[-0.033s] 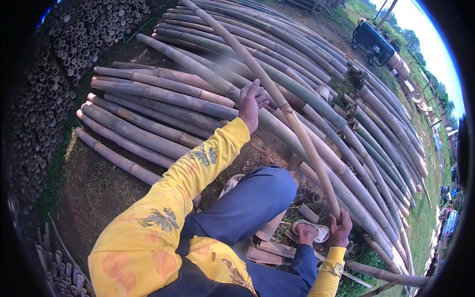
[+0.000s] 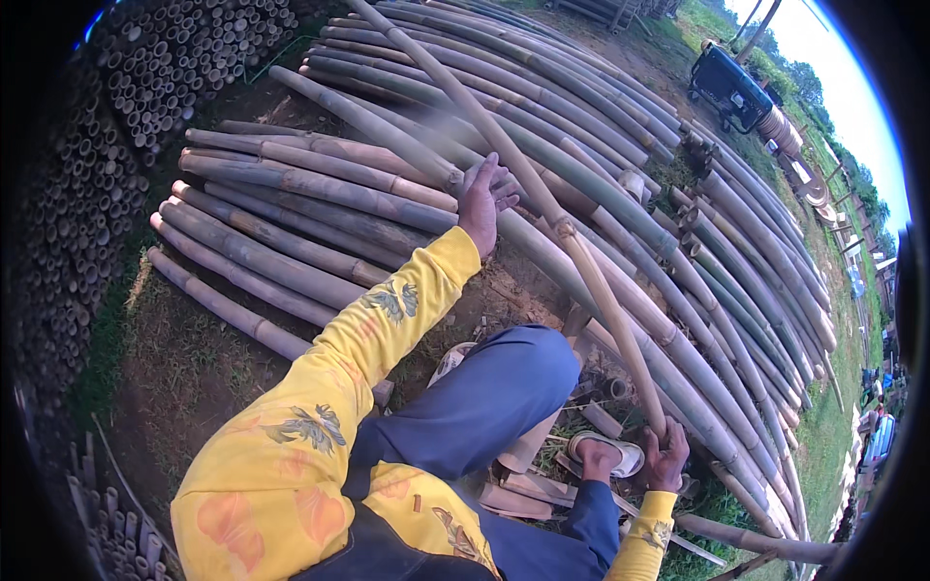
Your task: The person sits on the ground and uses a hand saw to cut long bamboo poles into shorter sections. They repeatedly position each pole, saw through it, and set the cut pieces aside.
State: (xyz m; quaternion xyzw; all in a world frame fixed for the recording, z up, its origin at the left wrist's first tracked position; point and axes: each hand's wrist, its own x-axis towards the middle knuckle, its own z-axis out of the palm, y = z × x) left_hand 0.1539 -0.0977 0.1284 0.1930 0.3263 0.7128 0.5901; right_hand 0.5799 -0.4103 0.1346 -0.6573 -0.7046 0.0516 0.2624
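Note:
A long, thin tan bamboo pole slants from the top of the head view down to the lower right, above the thicker poles. My right hand is closed with curled fingers at its lower end. Beside the pole's middle is my left hand, fingers apart and pointing toward the pole; whether the fingertips touch it I cannot tell. Under my left hand lies a thick greenish bamboo pole, running down to the right. A pale blur hangs over it just beyond that hand.
Stacked bamboo poles lie to the left, with more bamboo poles to the right. Cut bamboo ends form a tall stack at far left. Split offcuts surround my sandalled foot. A dark boxy machine stands at the far right.
My left hand has shifted slightly left, away from the thin pole. My right hand and the pole's lower end have moved slightly down.

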